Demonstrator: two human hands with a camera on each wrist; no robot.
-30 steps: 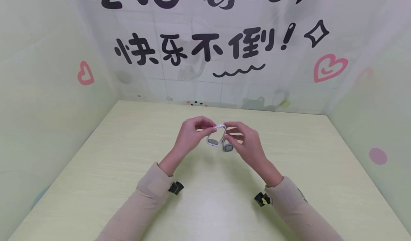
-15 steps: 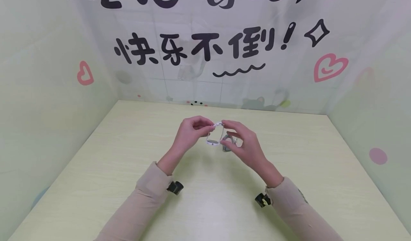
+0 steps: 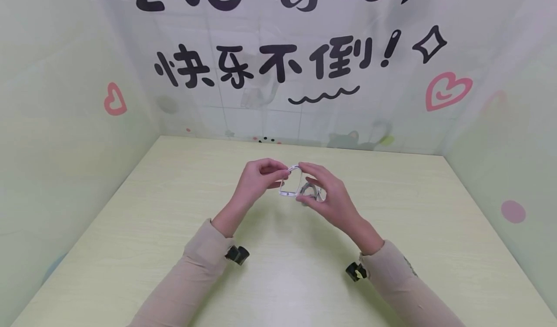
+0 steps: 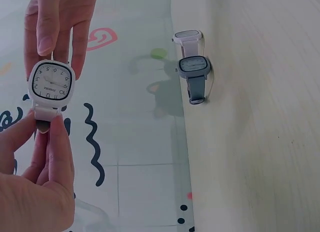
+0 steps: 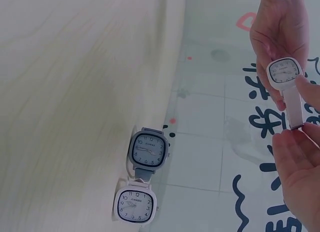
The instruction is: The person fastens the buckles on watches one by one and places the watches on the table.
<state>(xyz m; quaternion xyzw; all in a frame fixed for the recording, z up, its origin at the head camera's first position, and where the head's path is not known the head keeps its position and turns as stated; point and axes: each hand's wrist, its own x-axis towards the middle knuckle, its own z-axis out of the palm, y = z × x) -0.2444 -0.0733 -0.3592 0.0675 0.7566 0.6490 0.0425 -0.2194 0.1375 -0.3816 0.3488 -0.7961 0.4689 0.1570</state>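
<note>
A white wristwatch [image 4: 52, 83] with a squarish numbered dial is held in the air between both hands, its strap forming a loop in the head view. My left hand [image 3: 254, 182] pinches the strap between thumb and fingers. On the other side, my right hand [image 3: 332, 191] grips it too, with the index finger at the top of the loop and the thumb by the case. Beyond the right hand, a grey wristwatch [image 5: 149, 150] and a second white wristwatch [image 5: 135, 206] lie beside each other on the table; the right hand partly hides them in the head view.
The pale wood-grain table [image 3: 278, 278] meets a back wall [image 3: 261, 119] printed with large black characters. Side walls stand left and right. Small black devices [image 3: 238, 255] sit at both wrists.
The held watch has tilted, so its dial no longer shows from above. My right thumb has slid down to the case and the right fingers have spread; the left hand has barely moved.
</note>
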